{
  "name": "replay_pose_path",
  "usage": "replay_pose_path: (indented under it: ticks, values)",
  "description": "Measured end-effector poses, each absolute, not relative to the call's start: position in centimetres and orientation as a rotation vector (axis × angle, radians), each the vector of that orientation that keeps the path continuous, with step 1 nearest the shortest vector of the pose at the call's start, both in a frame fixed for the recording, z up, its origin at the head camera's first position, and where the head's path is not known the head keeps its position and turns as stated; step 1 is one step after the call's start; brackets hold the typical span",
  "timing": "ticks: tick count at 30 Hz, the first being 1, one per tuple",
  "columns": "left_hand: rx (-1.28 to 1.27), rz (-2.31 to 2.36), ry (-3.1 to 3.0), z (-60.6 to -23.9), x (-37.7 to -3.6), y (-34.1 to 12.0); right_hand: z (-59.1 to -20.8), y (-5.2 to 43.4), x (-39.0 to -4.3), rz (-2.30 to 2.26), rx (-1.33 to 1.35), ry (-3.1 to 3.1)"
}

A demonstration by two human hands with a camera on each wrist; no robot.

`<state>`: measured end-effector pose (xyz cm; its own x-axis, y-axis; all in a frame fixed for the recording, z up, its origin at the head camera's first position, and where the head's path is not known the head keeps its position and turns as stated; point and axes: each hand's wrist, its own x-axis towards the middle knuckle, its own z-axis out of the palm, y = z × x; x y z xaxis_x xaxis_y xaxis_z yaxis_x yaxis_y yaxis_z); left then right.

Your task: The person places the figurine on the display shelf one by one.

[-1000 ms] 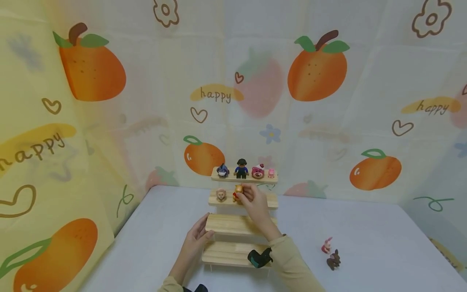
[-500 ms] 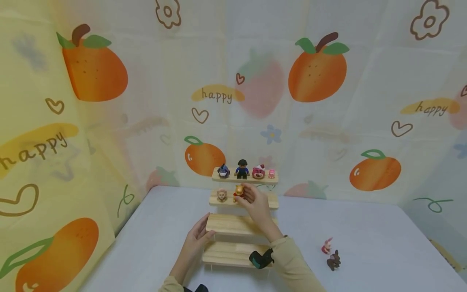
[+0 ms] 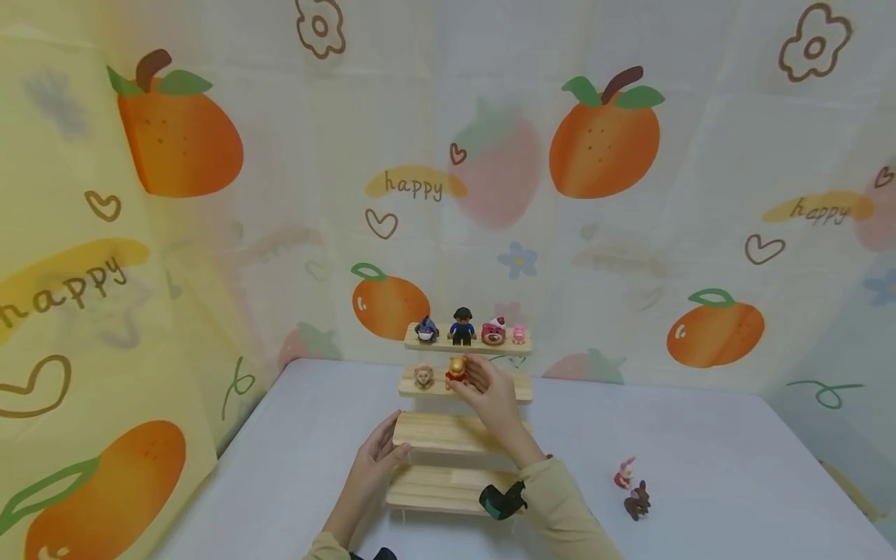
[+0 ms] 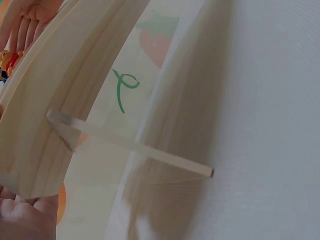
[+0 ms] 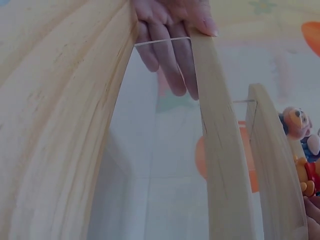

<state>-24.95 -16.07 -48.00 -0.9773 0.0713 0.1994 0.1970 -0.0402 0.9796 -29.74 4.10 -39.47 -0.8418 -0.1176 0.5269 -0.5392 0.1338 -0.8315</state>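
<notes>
A tiered wooden display stand [image 3: 448, 432] has several step-like shelves. My left hand [image 3: 371, 459] grips the left end of its third shelf from the top, thumb at the front edge. In the right wrist view, the left fingers [image 5: 172, 70] extend below a board. On the second shelf, a yellow bear figurine [image 3: 456, 369] in a red shirt is held at its right side by my right hand [image 3: 497, 395]. The right thumb sits low at its front. A tan lion-like figurine [image 3: 423, 376] stands to its left. The bear figurine [image 5: 311, 175] also shows in the right wrist view.
The top shelf carries a blue donkey figurine [image 3: 426, 330], a dark-haired toy person [image 3: 462, 327], a pink bear head [image 3: 493, 332] and a small pink figurine [image 3: 519, 335]. Right of the stand lie a pink piglet figurine [image 3: 625, 473] and a brown animal figurine [image 3: 638, 502] on the white table [image 3: 714, 467].
More of the bear figurine's red front shows now, and my right thumb sits slightly lower on it. My left hand keeps its place on the stand.
</notes>
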Motion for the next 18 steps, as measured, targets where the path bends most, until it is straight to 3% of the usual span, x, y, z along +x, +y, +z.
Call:
replay_pose_path:
  ticks: [7, 18]
  values:
    - [-0.299, -2.213, -2.091, -48.3, -25.0, -16.1, -39.8, 5.1, -29.1, 1.780, 0.732, -1.979]
    - [-0.278, -2.233, -2.070, -48.4, -25.1, -16.1, -37.5, 6.8, -26.0, 1.816, 0.603, -2.079]
